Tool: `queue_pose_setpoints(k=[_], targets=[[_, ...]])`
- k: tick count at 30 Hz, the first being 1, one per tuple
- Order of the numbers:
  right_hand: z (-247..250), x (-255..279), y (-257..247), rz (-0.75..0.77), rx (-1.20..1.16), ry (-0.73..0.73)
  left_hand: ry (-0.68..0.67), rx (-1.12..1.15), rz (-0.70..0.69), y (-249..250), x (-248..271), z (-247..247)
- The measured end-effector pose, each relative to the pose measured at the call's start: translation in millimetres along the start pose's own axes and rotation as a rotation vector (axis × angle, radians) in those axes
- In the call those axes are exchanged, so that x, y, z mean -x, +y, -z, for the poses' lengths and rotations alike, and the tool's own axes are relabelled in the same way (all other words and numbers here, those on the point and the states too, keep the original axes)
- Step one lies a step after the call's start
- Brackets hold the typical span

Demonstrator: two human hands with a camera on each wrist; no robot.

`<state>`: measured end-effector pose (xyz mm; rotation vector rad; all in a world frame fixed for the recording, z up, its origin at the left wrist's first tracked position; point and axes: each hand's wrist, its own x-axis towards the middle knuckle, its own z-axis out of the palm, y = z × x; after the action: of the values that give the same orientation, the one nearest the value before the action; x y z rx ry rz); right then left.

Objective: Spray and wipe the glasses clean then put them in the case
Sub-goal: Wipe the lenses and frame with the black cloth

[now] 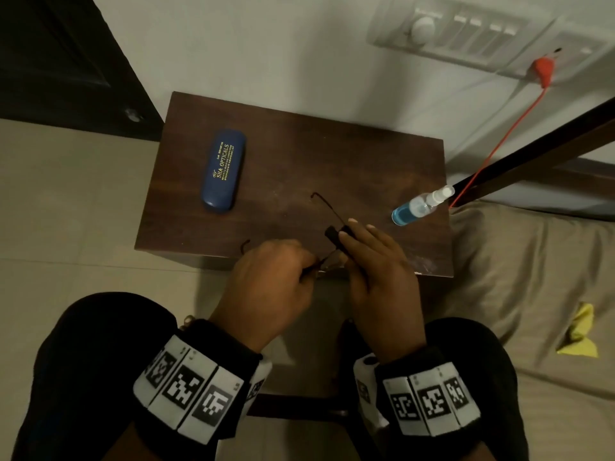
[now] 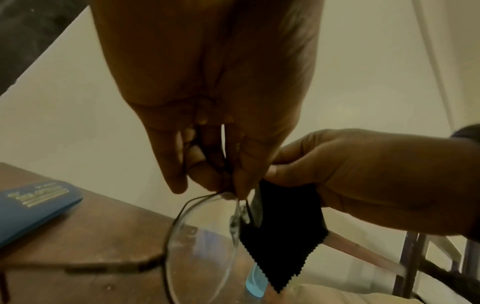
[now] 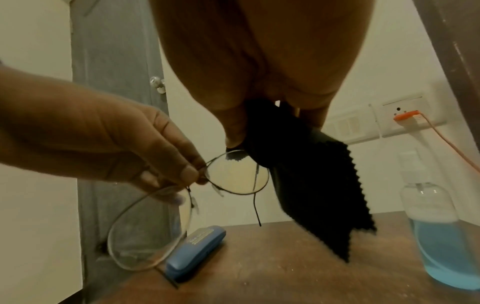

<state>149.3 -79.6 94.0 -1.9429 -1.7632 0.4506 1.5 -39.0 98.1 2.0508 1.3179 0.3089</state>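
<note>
Thin-rimmed glasses (image 3: pixel 235 174) (held aloft), closed blue case (image 1: pixel 223 170)

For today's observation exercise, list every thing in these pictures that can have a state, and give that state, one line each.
Glasses: unfolded, held above the table.
Cloth: at one lens, hanging loose below.
Case: shut, lying on the table.
Spray bottle: upright, part full of blue liquid.
Left hand: pinches the glasses at the bridge.
Right hand: grips the cloth.

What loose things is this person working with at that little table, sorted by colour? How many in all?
Blue: 2, the glasses case and the spray bottle of blue liquid.
Black: 2, the cleaning cloth in the right hand and the thin-framed glasses held by the left hand.
Yellow: 1, a crumpled scrap on the bed.
Total: 5.
</note>
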Motion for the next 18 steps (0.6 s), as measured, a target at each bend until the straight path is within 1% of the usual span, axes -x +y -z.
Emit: queue_pose_setpoints(k=[3,5,8,10,11,13,14,18], targets=[[-1.6,6.1,3.8,0.066,0.078,-0.035,0.018,-0.060,0.008,2.7,0.6,4.0],[-4.0,8.0,-1.6,0.104,0.101,-0.069,0.018,-0.053,0.020,3.7,-1.0,4.2],[-6.7,10.5,-6.8,0.165,0.156,-0.082,0.016,-0.038,0.015,3.8,-2.9,2.5],[-3.6,8.7,1.2,0.154,0.201,-0.097,0.016,-0.025,0.021,1.7,-2.2,2.9],[-1.6,7.2,7.7,0.126,0.213,-0.099,0.024,-0.027,0.022,0.1,-1.4,3.3],[2.0,4.1,16.4,0.055,0.193,-0.100,0.050,-0.024,0.019,-3.2,-0.6,3.2],[2.4,3.8,17.2,0.045,0.173,-0.102,0.056,-0.021,0.013,-3.7,-1.0,2.9],[-5.7,12.3,4.8,0.188,0.134,-0.094,0.005,0.019,-0.021,1.4,-3.3,2.4]])
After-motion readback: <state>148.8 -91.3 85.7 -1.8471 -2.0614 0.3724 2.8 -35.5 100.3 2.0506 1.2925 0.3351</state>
